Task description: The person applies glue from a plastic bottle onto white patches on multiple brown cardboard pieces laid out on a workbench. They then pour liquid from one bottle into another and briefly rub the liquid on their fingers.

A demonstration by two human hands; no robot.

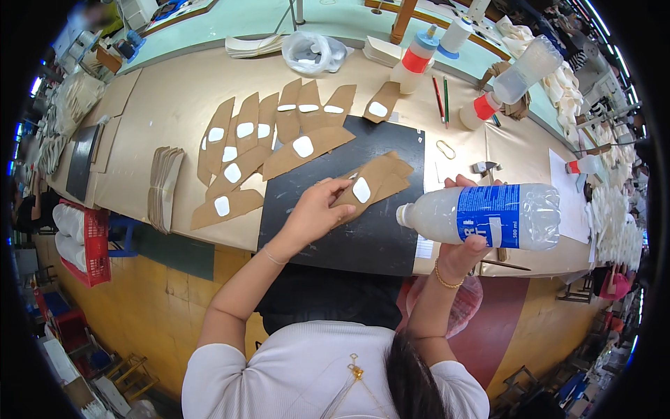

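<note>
My left hand (315,213) pinches the near end of a few overlapping brown pieces (379,183) above a black mat (307,223). The top piece carries a white rounded patch. In my right hand (460,248) is a clear plastic bottle (541,218) with a blue label, tipped on its side. Its narrow mouth points left, toward the brown pieces, with a gap between. A single brown piece with a white patch (303,146) rests across the mat's far left edge. Several similar brown pieces (246,126) are fanned out beyond it on the paper-covered table.
A banded stack of brown pieces (165,188) stands at the left. Two bottles with red bands (417,61) (481,110), pencils (445,101), a hammer (485,167) and a plastic bag (314,53) lie farther back. A red crate (101,244) is beside the table's left end.
</note>
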